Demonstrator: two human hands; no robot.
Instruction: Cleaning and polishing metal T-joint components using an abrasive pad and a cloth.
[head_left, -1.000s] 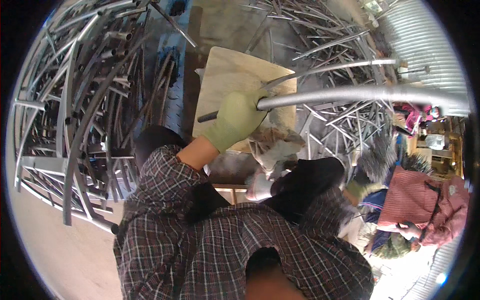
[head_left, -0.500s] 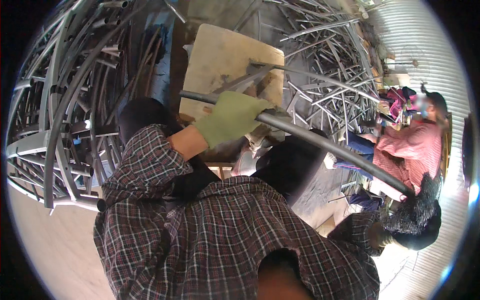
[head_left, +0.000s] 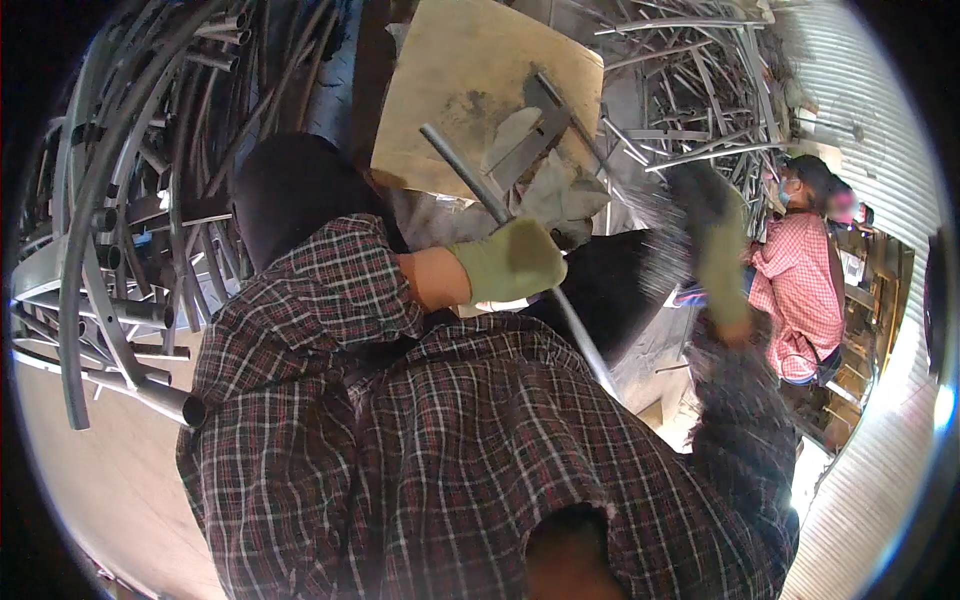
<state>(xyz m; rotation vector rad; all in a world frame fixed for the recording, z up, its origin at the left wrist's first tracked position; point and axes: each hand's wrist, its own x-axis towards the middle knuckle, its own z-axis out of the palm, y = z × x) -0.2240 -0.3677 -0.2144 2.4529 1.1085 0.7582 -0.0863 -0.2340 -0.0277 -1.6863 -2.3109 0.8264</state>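
Note:
My left hand (head_left: 510, 262), in a yellow-green glove, is closed around a long grey metal tube (head_left: 466, 170). The tube slants from the upper left down across my lap, and its lower end goes behind my checked shirt. To the right, my right hand (head_left: 724, 262) is gloved too and smeared by motion. With it moves a dark, bristly bundle with shiny strands (head_left: 665, 215), apart from the tube; the fingers themselves are hidden. Ahead of the left hand, a grey rag or crumpled sheet (head_left: 570, 195) lies at the edge of a tan board (head_left: 440, 90).
A thin dark bar (head_left: 575, 118) lies across the board. Bent metal tubes (head_left: 130, 190) are stacked on the left, and a heap of thin metal pieces (head_left: 690, 90) lies at the far right. A person in a pink checked shirt (head_left: 800, 280) sits by the corrugated wall (head_left: 870, 130).
The bristly bundle and my right hand have swung up and leftward, off the tube's lower right end. My left hand has moved slightly right and down, and the tube now slants more steeply.

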